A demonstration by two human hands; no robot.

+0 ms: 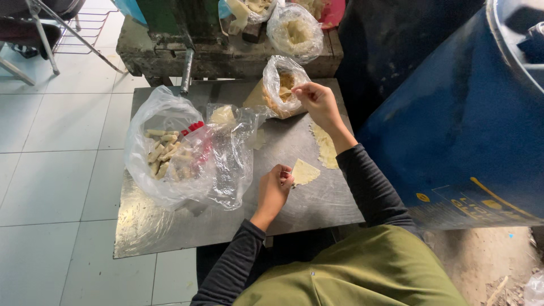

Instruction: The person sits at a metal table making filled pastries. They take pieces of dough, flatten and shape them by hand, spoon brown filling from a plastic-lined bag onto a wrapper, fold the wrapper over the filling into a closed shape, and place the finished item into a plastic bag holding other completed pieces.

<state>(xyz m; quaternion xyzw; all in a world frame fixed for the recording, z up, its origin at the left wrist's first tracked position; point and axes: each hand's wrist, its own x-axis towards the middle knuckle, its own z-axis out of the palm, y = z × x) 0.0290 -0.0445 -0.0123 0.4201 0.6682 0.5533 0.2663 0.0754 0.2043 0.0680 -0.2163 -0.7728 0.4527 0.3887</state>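
Steel surface (317,198) over pale floor tiles is carrying a large clear bag of rolled pieces (170,156) at nine o'clock. Left hand (273,190) is pinching a triangular wrapper (306,171), fingers together on its edge. Right hand (318,102) is reaching, fingers pinched, into the filling bag (282,85) at twelve o'clock.

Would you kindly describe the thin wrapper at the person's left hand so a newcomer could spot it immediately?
Start at the metal table beside the big blue drum. Near its front right, the left hand pinches a pale yellow triangular wrapper. Unlike the long wrapper strip lying beyond it, this one is small, pointed, and touched by fingers.
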